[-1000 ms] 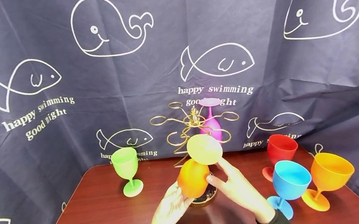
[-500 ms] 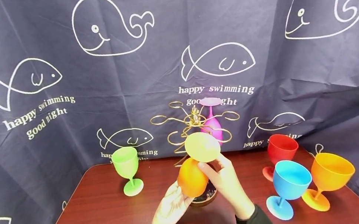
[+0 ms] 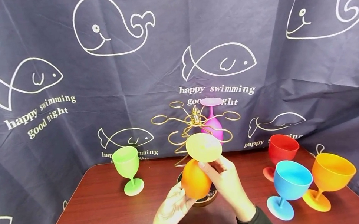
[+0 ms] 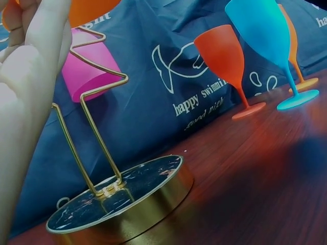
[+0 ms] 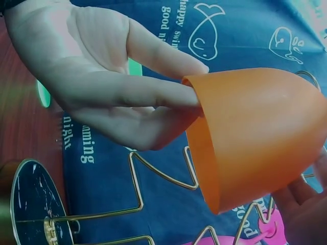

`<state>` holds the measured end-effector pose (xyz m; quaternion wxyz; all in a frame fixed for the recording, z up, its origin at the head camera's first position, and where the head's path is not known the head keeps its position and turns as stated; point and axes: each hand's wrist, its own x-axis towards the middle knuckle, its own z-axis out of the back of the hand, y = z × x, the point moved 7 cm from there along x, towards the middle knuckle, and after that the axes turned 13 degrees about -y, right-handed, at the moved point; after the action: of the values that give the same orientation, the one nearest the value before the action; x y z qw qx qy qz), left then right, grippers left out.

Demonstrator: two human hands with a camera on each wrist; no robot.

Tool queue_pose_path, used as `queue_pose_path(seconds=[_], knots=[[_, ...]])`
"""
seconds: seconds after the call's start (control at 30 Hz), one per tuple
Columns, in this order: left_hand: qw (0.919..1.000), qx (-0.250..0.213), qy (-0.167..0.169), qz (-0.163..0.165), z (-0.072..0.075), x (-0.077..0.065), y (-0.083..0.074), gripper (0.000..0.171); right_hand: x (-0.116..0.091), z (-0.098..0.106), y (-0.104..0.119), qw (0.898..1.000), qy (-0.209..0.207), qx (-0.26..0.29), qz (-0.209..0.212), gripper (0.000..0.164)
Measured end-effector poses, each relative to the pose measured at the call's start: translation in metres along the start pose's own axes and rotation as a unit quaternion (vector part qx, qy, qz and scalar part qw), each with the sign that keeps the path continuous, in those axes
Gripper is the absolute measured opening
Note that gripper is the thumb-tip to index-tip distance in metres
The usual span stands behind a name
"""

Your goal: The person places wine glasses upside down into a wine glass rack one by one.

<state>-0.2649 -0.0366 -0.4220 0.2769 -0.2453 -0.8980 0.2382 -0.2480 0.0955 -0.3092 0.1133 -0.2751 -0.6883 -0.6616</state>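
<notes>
An orange goblet (image 3: pixel 196 179) is upside down in front of the gold wire rack (image 3: pixel 195 119), its base tipped toward me and looking yellow in the light. My left hand (image 3: pixel 172 209) pinches its rim from below; in the right wrist view those fingers grip the rim of the orange bowl (image 5: pixel 255 138). My right hand (image 3: pixel 229 186) holds the goblet up by the stem, just under its base. A pink goblet (image 3: pixel 213 124) hangs upside down at the rack's back right. The rack's round dark foot (image 4: pixel 133 189) with gold edge stands on the table below.
A green goblet (image 3: pixel 126 163) stands upright at the left of the brown table (image 3: pixel 111 217). At the right stand upright red (image 3: pixel 281 147), blue (image 3: pixel 290 180) and yellow-orange (image 3: pixel 331 171) goblets. A dark cloth (image 3: pixel 142 83) with whales and fish hangs behind.
My right hand has shifted left and closed around the stem below the goblet's base. The goblet dipped left, then came slightly back right. My left hand stays at the rim.
</notes>
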Motion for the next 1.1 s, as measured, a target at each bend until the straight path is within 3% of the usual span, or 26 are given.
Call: queue_pose_path(seconds=[0.27,0.57,0.67,0.77,0.87,0.97,1.0,1.1], knots=[[0.9980,0.047,-0.034,0.026,0.003,-0.001,0.003,0.035,-0.005,-0.003,0.027,0.999,-0.001,-0.017,0.035,0.024],[0.9913,0.109,-0.028,0.068,0.003,-0.002,0.002,0.038,0.001,0.003,0.002,1.000,-0.003,-0.021,0.015,0.025],[0.9854,0.145,-0.044,0.077,0.007,-0.003,-0.004,0.037,0.001,0.003,0.002,1.000,-0.005,-0.021,0.021,0.026],[0.9730,0.206,-0.068,0.079,0.012,-0.005,-0.013,0.031,0.001,0.004,0.005,0.999,-0.006,-0.023,0.023,0.025],[0.9495,0.287,-0.106,0.072,0.016,-0.008,-0.026,0.024,0.000,0.004,0.006,1.000,-0.004,-0.024,0.018,0.024],[0.9061,0.392,-0.153,0.045,0.018,-0.009,-0.044,0.023,0.001,0.004,0.004,1.000,-0.003,-0.023,0.011,0.024],[0.8852,0.431,-0.171,0.033,0.018,-0.009,-0.051,0.025,0.001,0.004,0.002,1.000,-0.002,-0.023,0.008,0.024],[0.7993,0.560,-0.216,-0.018,0.014,-0.010,-0.071,0.030,0.002,0.004,-0.003,1.000,0.000,-0.023,0.006,0.026]])
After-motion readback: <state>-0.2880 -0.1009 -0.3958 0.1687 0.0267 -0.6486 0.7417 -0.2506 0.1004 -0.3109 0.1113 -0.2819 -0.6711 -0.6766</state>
